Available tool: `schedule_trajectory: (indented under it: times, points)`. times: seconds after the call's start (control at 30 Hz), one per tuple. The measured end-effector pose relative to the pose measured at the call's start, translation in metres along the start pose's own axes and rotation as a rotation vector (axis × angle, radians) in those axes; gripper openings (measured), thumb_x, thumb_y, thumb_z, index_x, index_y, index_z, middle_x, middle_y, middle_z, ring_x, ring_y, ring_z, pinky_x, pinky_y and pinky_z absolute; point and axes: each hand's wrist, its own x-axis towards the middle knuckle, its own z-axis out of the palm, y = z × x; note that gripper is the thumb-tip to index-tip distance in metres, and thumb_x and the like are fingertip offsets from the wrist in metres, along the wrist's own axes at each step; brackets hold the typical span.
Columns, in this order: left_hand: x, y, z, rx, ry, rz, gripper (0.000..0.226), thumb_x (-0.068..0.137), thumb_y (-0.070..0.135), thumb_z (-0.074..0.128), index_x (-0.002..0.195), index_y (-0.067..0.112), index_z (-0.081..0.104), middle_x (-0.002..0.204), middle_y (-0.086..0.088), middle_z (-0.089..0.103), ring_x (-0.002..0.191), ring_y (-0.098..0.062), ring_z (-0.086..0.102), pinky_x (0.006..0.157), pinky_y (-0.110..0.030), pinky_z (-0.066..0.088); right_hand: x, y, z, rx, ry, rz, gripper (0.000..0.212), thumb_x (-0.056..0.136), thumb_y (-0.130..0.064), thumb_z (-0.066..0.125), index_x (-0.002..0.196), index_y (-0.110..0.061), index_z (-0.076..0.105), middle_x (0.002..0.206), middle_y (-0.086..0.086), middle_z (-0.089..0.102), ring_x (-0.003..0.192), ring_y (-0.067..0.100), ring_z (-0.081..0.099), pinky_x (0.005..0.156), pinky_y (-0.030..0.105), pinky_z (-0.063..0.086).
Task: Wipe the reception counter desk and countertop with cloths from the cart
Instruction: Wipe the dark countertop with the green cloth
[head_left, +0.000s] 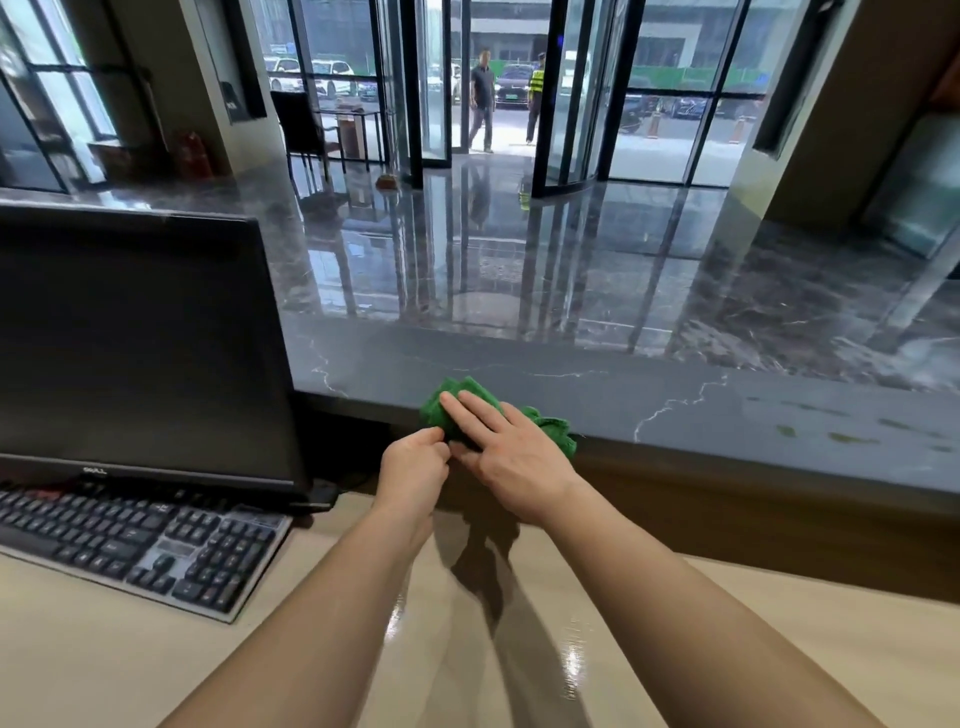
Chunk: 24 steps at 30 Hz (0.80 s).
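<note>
Beige desk (104, 649), grey marble countertop (675, 395), glossy lobby floor (519, 249)

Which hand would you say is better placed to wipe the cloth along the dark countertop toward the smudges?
Probably the right hand: it lies flat on the green cloth, on the side of the smudges. The left hand only pinches the cloth's near edge.

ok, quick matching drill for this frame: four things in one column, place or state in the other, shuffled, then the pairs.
Things:
1. cloth
2. monitor
3. keyboard
4. right hand

Places or states:
A. screen dark, on the desk at left
B. lying flat on top of the cloth
C. bunched at the stone countertop's near edge
D. on the desk in front of the monitor

Pairs: 1-C, 2-A, 3-D, 4-B
</note>
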Motion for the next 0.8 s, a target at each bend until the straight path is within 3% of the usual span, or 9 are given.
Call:
schedule_trajectory:
  times: [0.07,0.13,0.23,0.33,0.37,0.43,0.67,0.73,0.8]
  points:
    - [-0.008,-0.007,0.023,0.024,-0.034,0.010,0.029,0.086,-0.010,0.041,0.095,0.001,0.066,0.075,-0.013,0.054,0.072,-0.020,0.050,0.067,-0.028,0.040,-0.026,0.015,-0.002,0.009,0.040,0.041,0.046,0.093,-0.026,0.031,0.119,-0.027,0.069,0.154,0.009,0.036,0.139,0.030,0.039,0.106,0.043,0.040]
    - [-0.019,-0.013,0.050,0.040,-0.058,-0.002,0.033,0.087,-0.007,0.043,0.114,-0.007,0.062,0.107,-0.033,0.062,0.105,-0.044,0.058,0.094,-0.048,0.046,-0.055,0.033,0.001,-0.008,0.023,0.040,0.040,0.095,-0.023,0.041,0.127,-0.025,0.065,0.157,0.009,0.028,0.143,0.031,0.031,0.110,0.044,0.034]
    - [-0.042,-0.017,0.093,0.096,-0.101,-0.030,0.039,0.088,-0.007,0.042,0.126,-0.017,0.043,0.134,-0.041,0.033,0.128,-0.056,0.027,0.107,-0.062,0.021,-0.098,0.059,0.001,-0.018,0.026,0.062,0.041,0.095,-0.020,0.051,0.135,-0.023,0.058,0.160,0.008,0.017,0.147,0.032,0.021,0.114,0.045,0.025]
    - [-0.062,-0.026,0.134,0.038,-0.122,-0.045,0.033,0.091,-0.007,0.043,0.122,-0.015,0.050,0.122,-0.040,0.047,0.127,-0.049,0.028,0.105,-0.057,0.032,-0.142,0.081,0.002,-0.059,0.043,0.111,0.045,0.082,-0.019,0.071,0.126,-0.025,0.066,0.154,0.010,0.034,0.139,0.033,0.038,0.107,0.046,0.037]
    - [-0.069,-0.030,0.148,0.003,-0.139,-0.053,0.029,0.091,-0.006,0.044,0.117,-0.011,0.057,0.105,-0.037,0.059,0.090,-0.017,0.040,0.098,-0.050,0.043,-0.155,0.088,0.002,-0.061,0.047,0.127,0.048,0.076,-0.019,0.077,0.123,-0.026,0.068,0.152,0.011,0.039,0.136,0.033,0.042,0.104,0.046,0.040]
    - [-0.079,-0.036,0.173,-0.025,-0.184,-0.071,0.025,0.091,-0.005,0.047,0.104,0.002,0.067,0.075,-0.009,0.060,0.075,-0.014,0.051,0.075,-0.028,0.046,-0.181,0.101,0.000,-0.067,0.053,0.144,0.055,0.068,-0.016,0.083,0.121,-0.026,0.069,0.149,0.011,0.043,0.133,0.033,0.046,0.100,0.047,0.044]
    - [-0.105,-0.047,0.227,-0.033,-0.223,-0.099,0.034,0.091,-0.005,0.046,0.072,0.018,0.060,0.073,0.000,0.055,0.069,-0.011,0.049,0.065,-0.022,0.040,-0.232,0.125,-0.001,-0.072,-0.019,0.224,0.067,0.061,-0.011,0.086,0.123,-0.026,0.066,0.149,0.013,0.041,0.137,0.033,0.039,0.103,0.045,0.030]
    - [-0.106,-0.047,0.227,-0.030,-0.213,-0.085,0.034,0.091,-0.007,0.044,0.078,0.017,0.064,0.079,-0.003,0.060,0.078,-0.015,0.053,0.071,-0.023,0.043,-0.227,0.123,-0.004,-0.067,-0.023,0.226,0.063,0.062,-0.012,0.086,0.121,-0.023,0.069,0.148,0.016,0.043,0.135,0.036,0.042,0.104,0.048,0.029]
    - [-0.103,-0.047,0.220,-0.028,-0.193,-0.048,0.031,0.091,-0.008,0.044,0.106,0.006,0.068,0.106,-0.013,0.067,0.095,-0.020,0.056,0.085,-0.027,0.046,-0.219,0.118,-0.005,-0.045,-0.038,0.185,0.055,0.080,-0.010,0.071,0.134,-0.019,0.058,0.156,0.017,0.026,0.144,0.039,0.024,0.113,0.050,0.017]
